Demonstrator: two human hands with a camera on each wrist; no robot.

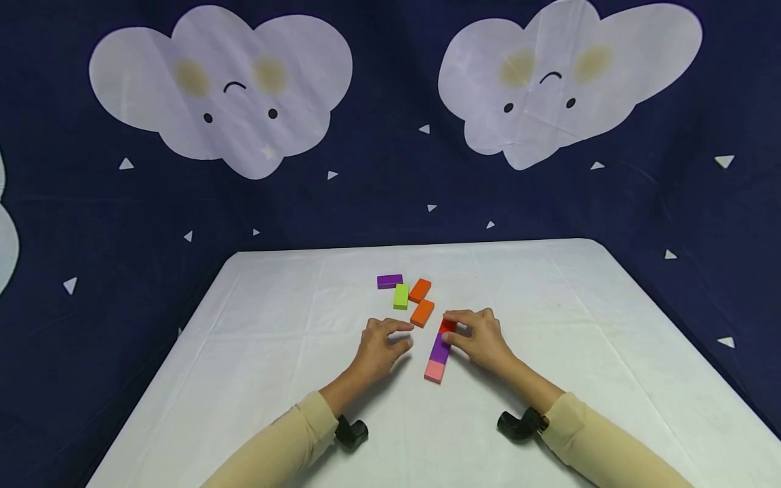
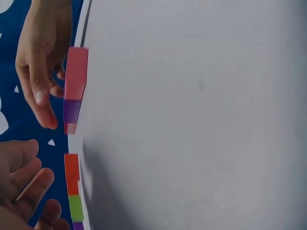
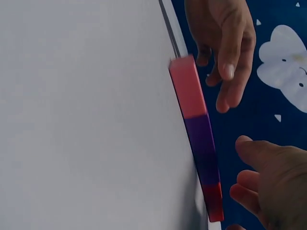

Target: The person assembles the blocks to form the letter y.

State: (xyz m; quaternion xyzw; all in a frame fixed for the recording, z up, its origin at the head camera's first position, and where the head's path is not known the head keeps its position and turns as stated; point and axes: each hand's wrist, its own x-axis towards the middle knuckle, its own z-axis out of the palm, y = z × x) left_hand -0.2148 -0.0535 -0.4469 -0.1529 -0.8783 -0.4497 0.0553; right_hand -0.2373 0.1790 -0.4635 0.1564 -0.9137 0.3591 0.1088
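Note:
Three small rectangular blocks lie end to end in a row on the white table: a red block point(image 1: 447, 326) at the far end, a purple block point(image 1: 439, 349) in the middle and a pink block point(image 1: 434, 371) nearest. My right hand point(image 1: 485, 341) hovers at the red end, thumb and index finger spread around it in the head view. In the right wrist view, a gap shows between those fingers and the row. Left of the row is my left hand point(image 1: 377, 354), its thumb and fingers apart and holding nothing.
Beyond my hands lie two orange blocks point(image 1: 422, 313), a lime green block point(image 1: 401, 296) and another purple block point(image 1: 390, 281), close together. The white-covered table point(image 1: 274, 379) reaches back to a dark blue curtain point(image 1: 390, 196) printed with clouds.

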